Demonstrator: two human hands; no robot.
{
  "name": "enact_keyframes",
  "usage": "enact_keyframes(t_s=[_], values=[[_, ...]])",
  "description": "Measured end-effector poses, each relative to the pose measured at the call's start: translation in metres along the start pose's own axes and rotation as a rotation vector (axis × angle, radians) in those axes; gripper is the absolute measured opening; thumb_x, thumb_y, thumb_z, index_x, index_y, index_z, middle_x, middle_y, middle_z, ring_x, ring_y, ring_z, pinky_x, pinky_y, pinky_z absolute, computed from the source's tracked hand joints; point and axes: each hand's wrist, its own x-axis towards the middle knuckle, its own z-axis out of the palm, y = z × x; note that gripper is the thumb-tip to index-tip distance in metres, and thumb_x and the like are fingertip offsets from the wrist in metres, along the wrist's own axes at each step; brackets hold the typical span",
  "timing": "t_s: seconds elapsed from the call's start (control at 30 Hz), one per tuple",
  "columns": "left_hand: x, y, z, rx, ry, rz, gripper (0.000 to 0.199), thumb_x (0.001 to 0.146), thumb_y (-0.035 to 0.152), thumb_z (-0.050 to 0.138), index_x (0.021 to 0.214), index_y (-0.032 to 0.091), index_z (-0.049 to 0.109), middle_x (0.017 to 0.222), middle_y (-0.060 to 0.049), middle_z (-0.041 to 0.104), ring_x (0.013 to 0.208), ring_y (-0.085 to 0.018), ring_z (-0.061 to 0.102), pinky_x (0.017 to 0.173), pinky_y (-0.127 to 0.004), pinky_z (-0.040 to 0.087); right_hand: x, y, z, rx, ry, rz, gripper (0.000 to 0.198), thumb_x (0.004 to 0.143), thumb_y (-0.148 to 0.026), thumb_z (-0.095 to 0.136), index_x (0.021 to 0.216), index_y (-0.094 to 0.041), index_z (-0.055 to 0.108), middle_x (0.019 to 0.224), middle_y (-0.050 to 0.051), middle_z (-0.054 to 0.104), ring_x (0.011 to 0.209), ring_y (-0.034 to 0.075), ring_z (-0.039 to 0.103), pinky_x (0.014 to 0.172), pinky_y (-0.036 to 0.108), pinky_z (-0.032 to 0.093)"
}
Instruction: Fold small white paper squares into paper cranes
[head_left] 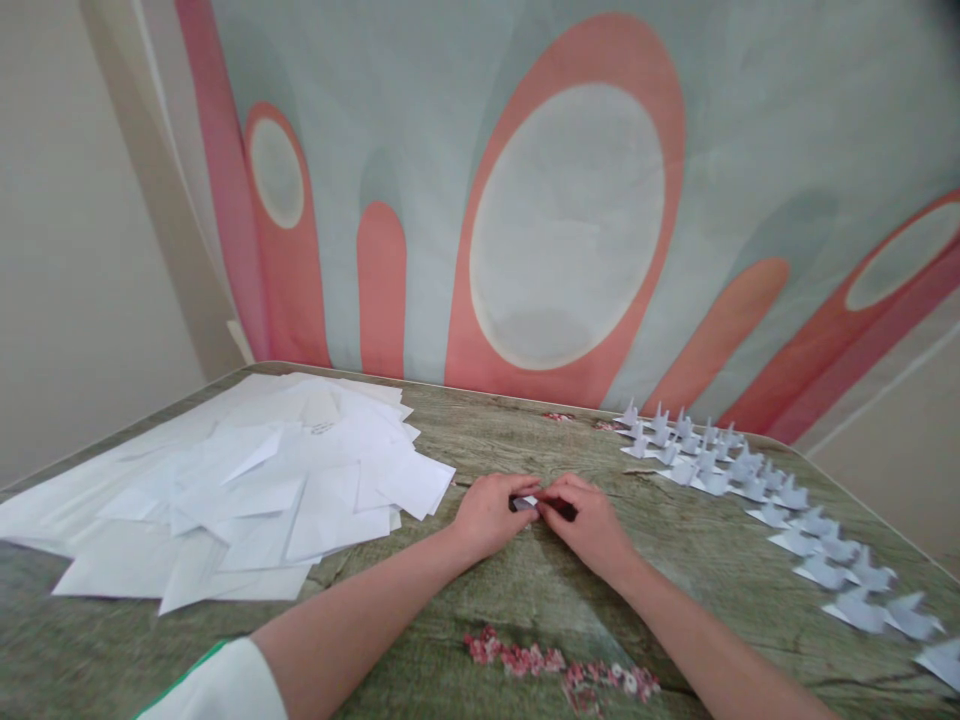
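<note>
One small piece of white paper (528, 500), mostly hidden by fingers, located between the two hands just above the table (480, 435). Left hand (487, 512): fingertips and thumb clamped on the paper's left side. Right hand (592, 525): fingertips and thumb clamped on its right side, close against the left fingertips. One loose, overlapping pile of white sheets (255, 490), left of the hands. Folded paper birds (745, 465), many, white, standing in slanting rows to the right. Pink printed flowers (529, 660) on the tabletop, between the forearms.
</note>
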Motion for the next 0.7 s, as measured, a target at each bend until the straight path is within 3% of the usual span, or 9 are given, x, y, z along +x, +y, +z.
enact_keyframes(t_s=[0.37, 0.7], values=[[-0.0008, 0.0018, 0.0013, 0.056, 0.011, 0.015, 0.037, 0.074, 0.024, 0.058, 0.11, 0.025, 0.062, 0.1, 0.0, 0.069, 0.093, -0.019, 0.061, 0.084, -0.027, 0.045, -0.0013, -0.0018, -0.0025, 0.001, -0.008, -0.107, 0.021, 0.079, -0.015, 0.055, 0.093, -0.025, 0.068, 0.079, 0.001, 0.061, 0.076, 0.016, 0.056, 0.071, 0.03, 0.041], [-0.001, 0.0045, 0.0, 0.086, 0.002, 0.025, 0.036, 0.075, 0.026, 0.056, 0.11, 0.025, 0.062, 0.101, 0.0, 0.068, 0.093, -0.019, 0.06, 0.085, -0.028, 0.044, 0.0012, -0.0003, -0.0064, -0.127, -0.015, -0.247, 0.02, 0.085, -0.023, 0.056, 0.101, -0.028, 0.067, 0.085, 0.002, 0.063, 0.079, 0.016, 0.057, 0.071, 0.031, 0.038]])
